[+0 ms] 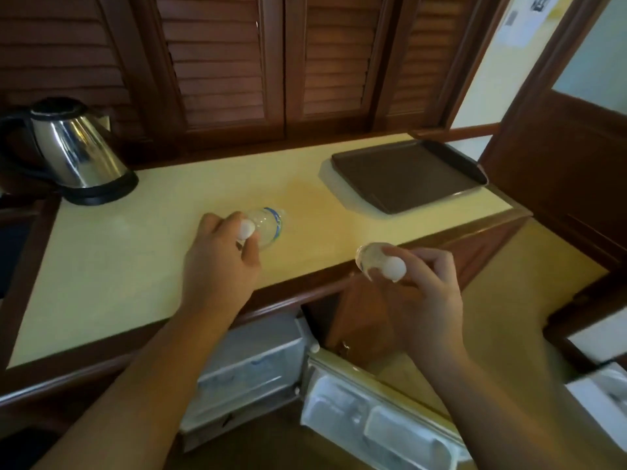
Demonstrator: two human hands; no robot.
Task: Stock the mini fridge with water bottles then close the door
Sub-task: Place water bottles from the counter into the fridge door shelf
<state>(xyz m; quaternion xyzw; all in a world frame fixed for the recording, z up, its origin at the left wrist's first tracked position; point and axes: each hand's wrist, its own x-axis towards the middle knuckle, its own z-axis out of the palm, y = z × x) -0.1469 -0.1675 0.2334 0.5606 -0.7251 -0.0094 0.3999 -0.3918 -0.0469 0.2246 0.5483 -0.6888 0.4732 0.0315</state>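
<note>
Head view: two hands, each holding a clear plastic water bottle with a white cap, above an open mini fridge.
Left hand [220,262] has its fingers curled round one bottle [268,227] over the pale yellow desk [135,252]; right hand [431,286] grips the other bottle [373,259] past the desk's front edge, above the white mini fridge [251,364] and its swung-open door [376,415].

The left hand [220,262] holds one water bottle [268,227] over the tabletop [135,252]; the kettle [74,150] stands far to its left, the tray [407,174] beyond the right hand [431,293]. The open mini fridge [258,364] lies below both hands.
</note>
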